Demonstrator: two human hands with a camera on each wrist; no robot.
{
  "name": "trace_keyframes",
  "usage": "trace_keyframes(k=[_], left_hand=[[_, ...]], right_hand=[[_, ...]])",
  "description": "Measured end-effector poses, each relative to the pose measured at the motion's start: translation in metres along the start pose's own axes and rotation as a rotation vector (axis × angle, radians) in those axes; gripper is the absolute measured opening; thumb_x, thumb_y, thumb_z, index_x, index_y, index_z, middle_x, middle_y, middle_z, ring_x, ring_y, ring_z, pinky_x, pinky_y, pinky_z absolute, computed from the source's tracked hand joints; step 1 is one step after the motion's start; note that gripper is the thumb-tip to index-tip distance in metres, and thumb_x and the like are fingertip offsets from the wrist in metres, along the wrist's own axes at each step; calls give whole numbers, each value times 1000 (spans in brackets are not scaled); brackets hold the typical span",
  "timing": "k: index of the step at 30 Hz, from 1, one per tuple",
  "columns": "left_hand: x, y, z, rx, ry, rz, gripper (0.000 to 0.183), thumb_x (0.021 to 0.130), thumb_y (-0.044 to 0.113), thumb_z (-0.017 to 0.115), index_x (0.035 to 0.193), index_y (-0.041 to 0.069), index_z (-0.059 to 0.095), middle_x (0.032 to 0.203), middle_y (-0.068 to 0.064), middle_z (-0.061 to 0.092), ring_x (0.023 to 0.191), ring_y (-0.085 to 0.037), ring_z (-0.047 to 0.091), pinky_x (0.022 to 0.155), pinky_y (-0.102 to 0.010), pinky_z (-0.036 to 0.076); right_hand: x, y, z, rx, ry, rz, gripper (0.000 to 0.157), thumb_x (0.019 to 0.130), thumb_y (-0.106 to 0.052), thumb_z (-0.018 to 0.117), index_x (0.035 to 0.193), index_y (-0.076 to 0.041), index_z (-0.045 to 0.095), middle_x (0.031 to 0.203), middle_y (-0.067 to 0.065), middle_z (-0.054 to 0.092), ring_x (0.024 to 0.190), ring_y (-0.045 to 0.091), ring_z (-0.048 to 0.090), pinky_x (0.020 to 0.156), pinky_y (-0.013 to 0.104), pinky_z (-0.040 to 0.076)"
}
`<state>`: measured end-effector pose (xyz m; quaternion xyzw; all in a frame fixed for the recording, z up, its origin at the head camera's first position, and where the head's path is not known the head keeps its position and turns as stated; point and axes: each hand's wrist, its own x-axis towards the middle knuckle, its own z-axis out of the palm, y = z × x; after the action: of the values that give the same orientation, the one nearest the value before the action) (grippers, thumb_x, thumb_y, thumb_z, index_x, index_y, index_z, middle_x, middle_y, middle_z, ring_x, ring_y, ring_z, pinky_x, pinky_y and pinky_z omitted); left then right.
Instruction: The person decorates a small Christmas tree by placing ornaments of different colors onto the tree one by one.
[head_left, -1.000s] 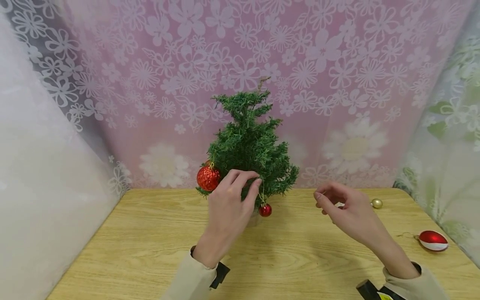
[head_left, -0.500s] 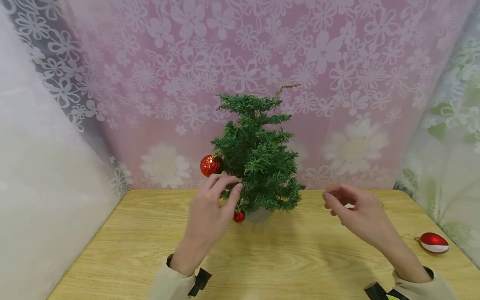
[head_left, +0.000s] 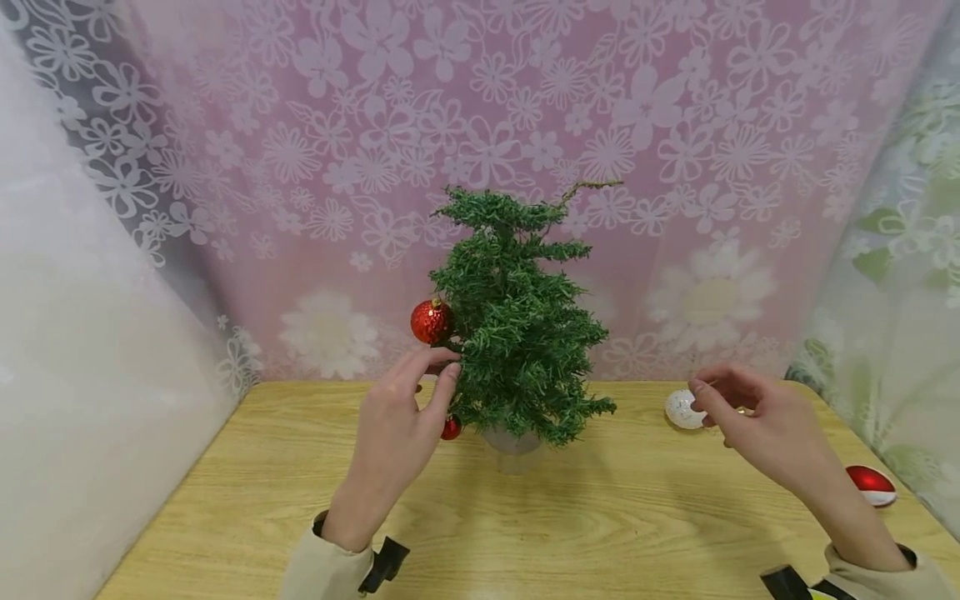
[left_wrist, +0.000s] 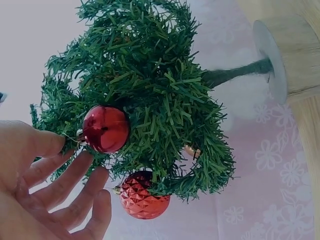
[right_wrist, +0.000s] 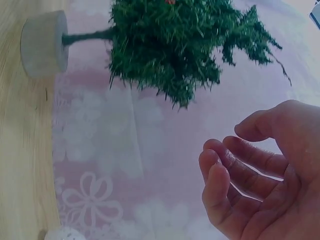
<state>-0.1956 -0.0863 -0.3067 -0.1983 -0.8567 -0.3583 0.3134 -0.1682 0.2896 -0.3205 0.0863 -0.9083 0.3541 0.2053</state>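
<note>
A small artificial Christmas tree stands on a round pale wooden base. At its left side my left hand pinches with thumb and index finger by the branches. In the left wrist view, the thin cord of a small shiny red bauble runs to those fingertips; the bauble hangs at the foliage. A larger textured red bauble hangs just above that hand. My right hand hovers right of the tree, loosely curled, with nothing between thumb and fingers.
A white speckled bauble lies on the table beside the right fingertips. Farther right is a red-and-white ornament, partly behind the right wrist. Flowered curtains enclose the back and sides.
My left hand has moved left with the small red bauble, and the tree has turned. The large red bauble sits farther back. My right hand has shifted right, uncovering the white bauble.
</note>
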Motion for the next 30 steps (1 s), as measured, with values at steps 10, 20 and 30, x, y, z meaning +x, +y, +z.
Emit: trace_keyframes(k=[10,20,30], left_hand=[[5,-5,-3,-34,-32,-45,20,104,23,62,120,16,71,112,-4,76,103,-22,72,86,-46,58],[12,-19,-4,-125,-47,-66,23,105,20,59,123,11,69,115,-6,76,105,-23,72,85,-43,60],[17,-38,-4,-186,-81,-88,24,107,25,55,125,15,69,120,-8,75,102,-26,73,85,-47,60]], right_hand=[[2,27,-3,-27,-24,23,16,104,-25,61,112,-14,69,82,-12,71,67,0,65,50,27,52],[22,73,15,-117,-190,85,33,104,-27,59,126,-2,62,115,27,68,81,19,71,59,32,54],[45,114,45,-415,-255,-66,51,93,-21,73,133,7,57,126,42,56,85,46,66,71,60,54]])
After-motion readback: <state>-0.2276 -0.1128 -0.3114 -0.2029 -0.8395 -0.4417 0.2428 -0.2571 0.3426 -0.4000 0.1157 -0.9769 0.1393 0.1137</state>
